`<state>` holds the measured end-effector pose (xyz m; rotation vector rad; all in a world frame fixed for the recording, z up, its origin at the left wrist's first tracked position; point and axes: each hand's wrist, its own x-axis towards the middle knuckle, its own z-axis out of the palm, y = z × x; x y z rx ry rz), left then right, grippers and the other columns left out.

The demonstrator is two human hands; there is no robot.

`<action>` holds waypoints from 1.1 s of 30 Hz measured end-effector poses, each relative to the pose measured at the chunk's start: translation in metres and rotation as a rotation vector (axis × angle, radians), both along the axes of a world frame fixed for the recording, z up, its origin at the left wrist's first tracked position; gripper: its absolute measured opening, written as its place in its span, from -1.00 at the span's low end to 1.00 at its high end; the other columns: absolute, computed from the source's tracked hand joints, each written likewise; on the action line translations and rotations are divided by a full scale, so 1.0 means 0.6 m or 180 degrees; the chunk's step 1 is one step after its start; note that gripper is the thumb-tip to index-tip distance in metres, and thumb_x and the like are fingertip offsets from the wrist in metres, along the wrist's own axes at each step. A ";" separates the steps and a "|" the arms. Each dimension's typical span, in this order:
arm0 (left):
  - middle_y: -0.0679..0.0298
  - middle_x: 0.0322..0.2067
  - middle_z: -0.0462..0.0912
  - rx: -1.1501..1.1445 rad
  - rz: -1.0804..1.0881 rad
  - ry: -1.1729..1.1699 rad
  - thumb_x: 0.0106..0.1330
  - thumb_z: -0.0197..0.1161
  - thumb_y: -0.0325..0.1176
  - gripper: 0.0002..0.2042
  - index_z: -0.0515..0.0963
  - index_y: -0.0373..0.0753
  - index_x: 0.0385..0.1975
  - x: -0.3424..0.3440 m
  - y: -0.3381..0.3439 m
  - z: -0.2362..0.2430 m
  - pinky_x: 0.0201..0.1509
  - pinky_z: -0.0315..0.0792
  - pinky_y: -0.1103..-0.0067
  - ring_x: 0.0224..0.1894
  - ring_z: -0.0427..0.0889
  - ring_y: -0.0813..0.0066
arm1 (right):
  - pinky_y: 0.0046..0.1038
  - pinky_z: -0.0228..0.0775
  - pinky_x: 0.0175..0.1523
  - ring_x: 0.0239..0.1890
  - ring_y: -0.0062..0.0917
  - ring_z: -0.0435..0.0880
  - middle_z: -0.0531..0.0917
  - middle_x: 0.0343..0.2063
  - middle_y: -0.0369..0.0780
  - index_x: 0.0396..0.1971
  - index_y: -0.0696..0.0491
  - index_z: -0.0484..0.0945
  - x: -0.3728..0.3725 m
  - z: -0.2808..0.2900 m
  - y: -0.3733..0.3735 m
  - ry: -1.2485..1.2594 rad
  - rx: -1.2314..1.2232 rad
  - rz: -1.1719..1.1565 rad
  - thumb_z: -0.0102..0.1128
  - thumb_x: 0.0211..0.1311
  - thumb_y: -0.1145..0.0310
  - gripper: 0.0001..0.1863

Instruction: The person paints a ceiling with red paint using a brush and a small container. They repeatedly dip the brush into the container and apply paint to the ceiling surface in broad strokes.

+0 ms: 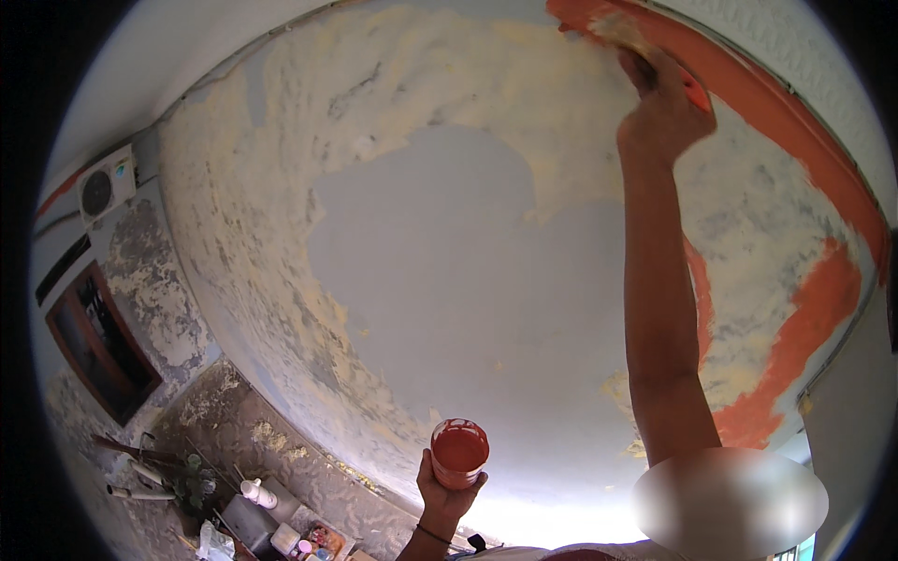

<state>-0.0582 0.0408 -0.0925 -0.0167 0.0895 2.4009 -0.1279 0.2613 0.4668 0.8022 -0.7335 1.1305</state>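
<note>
Brushwork along the wall's top edge in hand, we'd say. Right hand is raised, fingers closed round a paintbrush — head blurred, at the left end of an orange-red painted band; bristle contact we can't confirm. Left hand, held low, wraps a plastic cup holding red paint, mouth facing us. Another red patch sits lower right; most of the wall is bare grey and patchy cream. Next move, our judgement — calls for a steady stroke leftward under the ceiling edge, cup kept level, brush reloaded if dry.
</note>
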 end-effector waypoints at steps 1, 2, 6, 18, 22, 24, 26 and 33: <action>0.23 0.28 0.52 0.0016 0.0023 0.0018 0.38 0.17 0.32 -0.35 0.42 0.10 0.35 0.002 -0.002 -0.001 0.09 0.47 0.03 0.20 0.54 0.13 | -0.31 0.87 -0.13 -0.34 -0.26 0.80 0.72 -0.30 -0.02 -0.36 0.44 0.62 -0.023 0.010 0.001 -0.0011 0.0072 0.0041 0.36 0.11 0.70 -0.87; 0.23 0.28 0.52 0.0032 0.0037 0.0039 0.38 0.16 0.32 -0.35 0.42 0.10 0.35 0.003 -0.003 -0.002 0.09 0.48 0.03 0.20 0.54 0.13 | -0.32 0.87 -0.13 -0.35 -0.27 0.80 0.72 -0.30 -0.03 -0.36 0.43 0.63 -0.037 0.019 0.006 -0.0018 0.0142 0.0073 0.37 0.10 0.71 -0.87; 0.24 0.27 0.53 0.0048 -0.0002 0.0090 0.38 0.16 0.33 -0.35 0.42 0.10 0.35 0.010 -0.005 -0.001 0.07 0.49 0.05 0.19 0.54 0.14 | -0.35 0.84 -0.17 -0.37 -0.33 0.80 0.74 -0.33 -0.06 -0.38 0.41 0.65 -0.016 0.028 0.017 0.0109 0.0163 -0.0404 0.37 0.08 0.70 -0.88; 0.22 0.26 0.54 0.0069 0.0067 0.0059 0.36 0.17 0.34 -0.35 0.43 0.11 0.34 0.018 -0.005 0.002 -0.01 0.53 0.06 0.15 0.58 0.14 | -0.32 0.85 -0.17 -0.35 -0.38 0.77 0.73 -0.36 -0.07 -0.39 0.40 0.66 -0.033 0.050 0.014 -0.0506 0.0393 -0.0122 0.39 0.10 0.68 -0.90; 0.22 0.26 0.54 0.0080 0.0010 0.0053 0.35 0.17 0.34 -0.35 0.43 0.11 0.33 0.020 -0.004 0.000 -0.02 0.54 0.06 0.16 0.58 0.13 | -0.31 0.85 -0.18 -0.32 -0.36 0.77 0.73 -0.32 -0.06 -0.37 0.41 0.65 0.003 0.055 0.050 -0.0252 0.0212 -0.0357 0.37 0.10 0.72 -0.90; 0.23 0.26 0.55 0.0117 -0.0031 0.0087 0.35 0.18 0.33 -0.35 0.43 0.11 0.33 0.020 -0.009 -0.007 -0.03 0.54 0.07 0.16 0.58 0.13 | -0.31 0.87 -0.17 -0.33 -0.33 0.77 0.73 -0.31 -0.05 -0.37 0.41 0.65 0.036 0.053 0.078 0.0042 -0.0016 -0.0545 0.35 0.11 0.74 -0.91; 0.23 0.25 0.55 0.0027 0.0025 0.0050 0.34 0.20 0.33 -0.34 0.44 0.11 0.33 0.020 -0.013 -0.016 -0.03 0.55 0.08 0.17 0.58 0.14 | -0.30 0.88 -0.16 -0.35 -0.30 0.78 0.73 -0.32 -0.03 -0.36 0.41 0.66 0.087 0.038 0.099 0.0081 -0.0239 -0.0451 0.32 0.11 0.77 -0.92; 0.23 0.25 0.56 0.0031 0.0080 0.0098 0.32 0.24 0.32 -0.34 0.44 0.10 0.32 0.017 -0.022 -0.012 -0.03 0.56 0.10 0.16 0.59 0.15 | -0.29 0.87 -0.14 -0.31 -0.29 0.80 0.72 -0.32 -0.02 -0.34 0.44 0.65 0.126 -0.003 0.081 -0.0019 -0.0148 -0.0520 0.34 0.16 0.71 -0.90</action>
